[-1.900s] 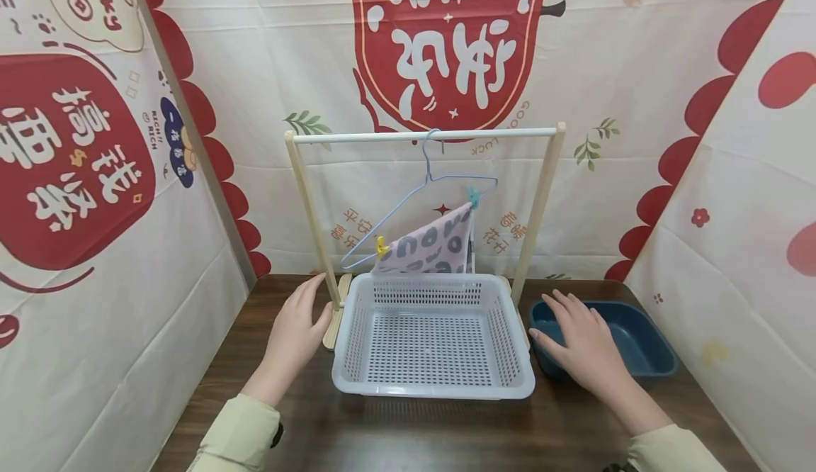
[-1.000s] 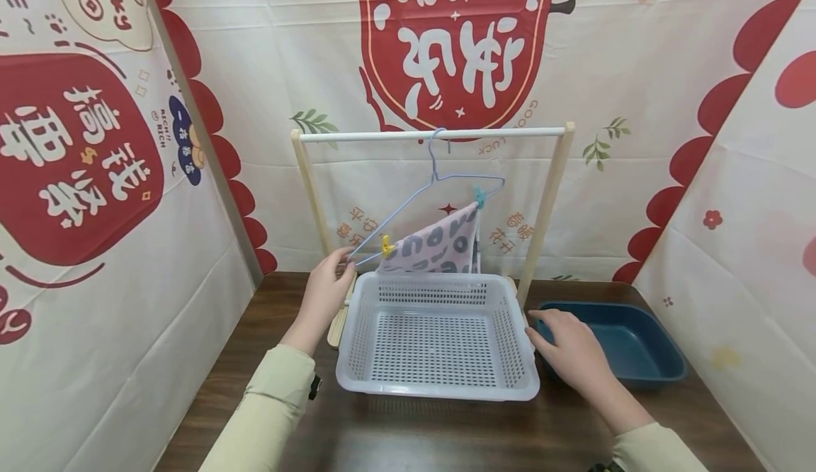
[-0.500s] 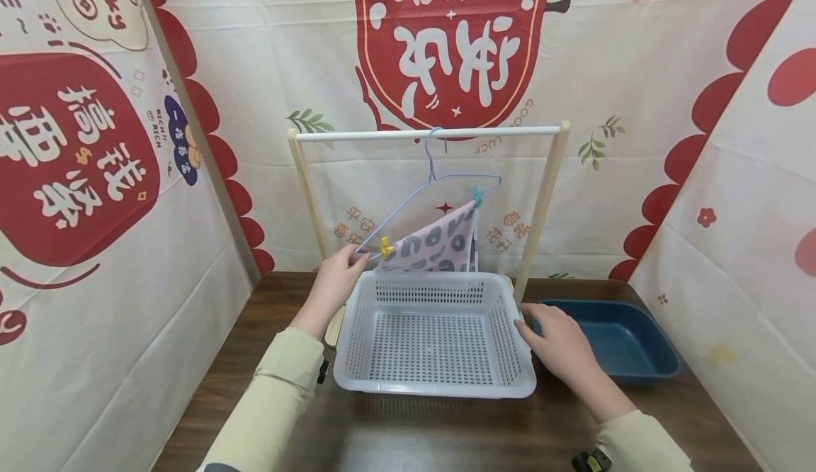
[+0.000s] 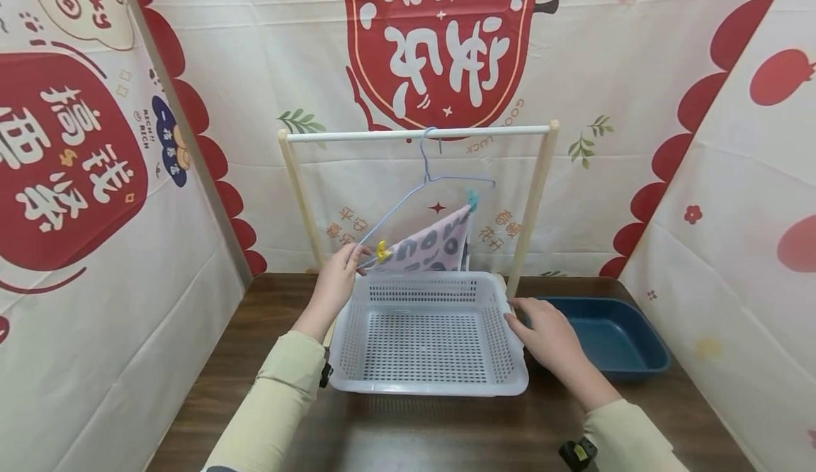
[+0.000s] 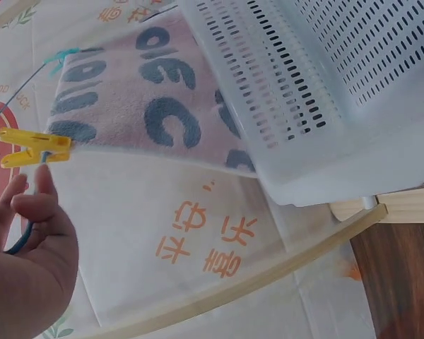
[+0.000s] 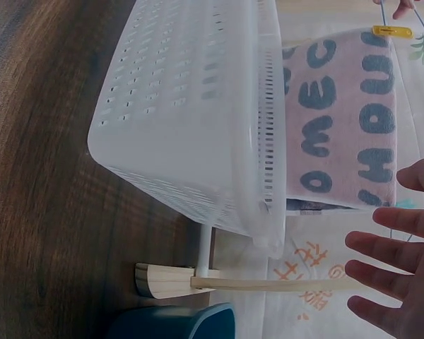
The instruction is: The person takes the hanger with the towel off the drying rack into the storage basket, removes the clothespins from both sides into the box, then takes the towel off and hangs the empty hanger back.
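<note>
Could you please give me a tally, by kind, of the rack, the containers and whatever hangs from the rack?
Rack: 1
Blue hanger: 1
Clips (yellow clip, teal clip): 2
Pink lettered cloth: 1
Containers (white basket, dark blue basin): 2
Total: 7

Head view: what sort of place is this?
Probably an indoor tabletop booth staged for recording, not a real laundry room: printed sheets wall in the table on three sides, and a miniature-looking drying rack stands there with a blue hanger and clipped cloth.
</note>
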### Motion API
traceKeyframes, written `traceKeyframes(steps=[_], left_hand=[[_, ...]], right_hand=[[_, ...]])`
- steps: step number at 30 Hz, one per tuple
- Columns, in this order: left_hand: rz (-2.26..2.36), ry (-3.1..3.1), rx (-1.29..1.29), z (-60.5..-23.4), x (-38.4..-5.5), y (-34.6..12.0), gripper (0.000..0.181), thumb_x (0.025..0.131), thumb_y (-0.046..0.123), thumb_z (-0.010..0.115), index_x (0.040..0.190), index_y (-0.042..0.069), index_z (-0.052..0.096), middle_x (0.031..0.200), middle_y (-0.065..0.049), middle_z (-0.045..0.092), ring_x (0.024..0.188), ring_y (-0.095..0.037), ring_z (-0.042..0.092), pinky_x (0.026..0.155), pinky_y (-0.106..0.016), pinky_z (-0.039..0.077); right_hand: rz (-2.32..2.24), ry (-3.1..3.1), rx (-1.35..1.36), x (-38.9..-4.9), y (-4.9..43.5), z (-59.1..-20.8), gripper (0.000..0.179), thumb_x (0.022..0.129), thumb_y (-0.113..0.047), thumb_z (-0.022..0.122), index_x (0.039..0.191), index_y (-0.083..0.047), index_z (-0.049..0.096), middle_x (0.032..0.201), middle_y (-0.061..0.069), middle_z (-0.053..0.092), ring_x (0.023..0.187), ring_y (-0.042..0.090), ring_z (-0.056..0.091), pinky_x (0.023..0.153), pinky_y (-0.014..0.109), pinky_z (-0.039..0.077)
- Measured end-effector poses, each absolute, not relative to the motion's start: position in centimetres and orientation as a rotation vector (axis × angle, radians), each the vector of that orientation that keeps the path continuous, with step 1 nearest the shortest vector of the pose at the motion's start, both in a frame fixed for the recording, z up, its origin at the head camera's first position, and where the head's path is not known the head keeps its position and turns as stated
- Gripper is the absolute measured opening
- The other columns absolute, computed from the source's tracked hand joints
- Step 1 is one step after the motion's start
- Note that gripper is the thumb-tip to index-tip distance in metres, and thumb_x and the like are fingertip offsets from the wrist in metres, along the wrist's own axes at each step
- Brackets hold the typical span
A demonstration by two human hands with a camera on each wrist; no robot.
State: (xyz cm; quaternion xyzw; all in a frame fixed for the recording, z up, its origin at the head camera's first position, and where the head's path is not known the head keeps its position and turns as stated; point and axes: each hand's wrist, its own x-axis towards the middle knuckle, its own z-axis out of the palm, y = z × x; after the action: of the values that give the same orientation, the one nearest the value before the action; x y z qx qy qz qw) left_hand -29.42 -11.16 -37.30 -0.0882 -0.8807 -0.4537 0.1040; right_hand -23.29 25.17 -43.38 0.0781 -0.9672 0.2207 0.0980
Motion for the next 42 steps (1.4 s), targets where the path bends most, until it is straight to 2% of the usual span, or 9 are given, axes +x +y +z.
traceKeyframes(steps=[5,11,16,24,31,38,42], left_hand=[[-1.363,-2.468,-0.272,-37.2,-29.4,-11.0,0.034,0.106,0.032,0.039,0.11,0.008,0.064,0.099,-0.011,0.069,0.082,-0.026,0.067,0.065,-0.037,0.047],[-1.362,-2.361,-0.29,-36.9,-29.5,-10.7,0.033,0.106,0.03,0.041,0.104,0.005,0.064,0.082,-0.01,0.067,0.074,-0.028,0.065,0.057,-0.035,0.042],[-1.382,-2.3,-0.277,-36.4,-29.2,-10.6,0.03,0.106,0.027,0.043,0.101,0.005,0.063,0.077,-0.01,0.065,0.073,-0.03,0.065,0.058,-0.035,0.044],[-1.409,-2.252,-0.273,-35.9,-28.8,-10.5,0.034,0.105,0.031,0.043,0.096,0.004,0.06,0.079,-0.013,0.067,0.071,-0.027,0.064,0.057,-0.033,0.044],[-1.412,-2.212,-0.263,-35.3,-28.2,-10.6,0.027,0.105,0.026,0.044,0.097,0.007,0.06,0.082,-0.01,0.066,0.07,-0.022,0.064,0.053,-0.029,0.043],[-1.442,-2.159,-0.291,-34.8,-27.9,-10.7,0.03,0.106,0.028,0.042,0.098,0.004,0.06,0.084,-0.014,0.064,0.074,-0.031,0.065,0.051,-0.024,0.044],[-1.443,-2.128,-0.292,-34.5,-27.8,-10.7,0.028,0.105,0.025,0.044,0.097,0.004,0.061,0.083,-0.014,0.066,0.07,-0.026,0.065,0.052,-0.023,0.045]], right_hand=[[0.664,-2.845,0.244,-23.4,25.0,-43.2,0.044,0.097,-0.03,0.059,0.13,-0.001,0.058,0.124,0.021,0.061,0.113,0.039,0.054,0.091,0.06,0.045],[0.675,-2.832,0.266,-23.5,24.7,-42.6,0.042,0.097,-0.029,0.059,0.129,-0.001,0.059,0.123,0.022,0.061,0.112,0.039,0.055,0.091,0.06,0.045],[0.668,-2.827,0.285,-23.7,24.5,-42.3,0.041,0.097,-0.028,0.06,0.128,-0.002,0.059,0.12,0.021,0.062,0.107,0.036,0.057,0.087,0.058,0.047],[0.667,-2.797,0.274,-23.9,24.4,-41.8,0.039,0.097,-0.026,0.058,0.128,-0.002,0.06,0.118,0.02,0.063,0.105,0.035,0.056,0.087,0.057,0.048],[0.699,-2.727,0.277,-24.0,24.2,-41.0,0.036,0.098,-0.025,0.058,0.125,-0.001,0.062,0.119,0.021,0.063,0.104,0.035,0.056,0.087,0.056,0.047],[0.723,-2.689,0.284,-24.1,24.3,-40.8,0.035,0.099,-0.025,0.056,0.125,-0.002,0.062,0.119,0.019,0.064,0.105,0.034,0.055,0.088,0.056,0.047],[0.736,-2.681,0.295,-24.1,24.4,-40.6,0.034,0.099,-0.025,0.056,0.125,-0.003,0.062,0.118,0.018,0.064,0.104,0.033,0.055,0.087,0.055,0.047]])
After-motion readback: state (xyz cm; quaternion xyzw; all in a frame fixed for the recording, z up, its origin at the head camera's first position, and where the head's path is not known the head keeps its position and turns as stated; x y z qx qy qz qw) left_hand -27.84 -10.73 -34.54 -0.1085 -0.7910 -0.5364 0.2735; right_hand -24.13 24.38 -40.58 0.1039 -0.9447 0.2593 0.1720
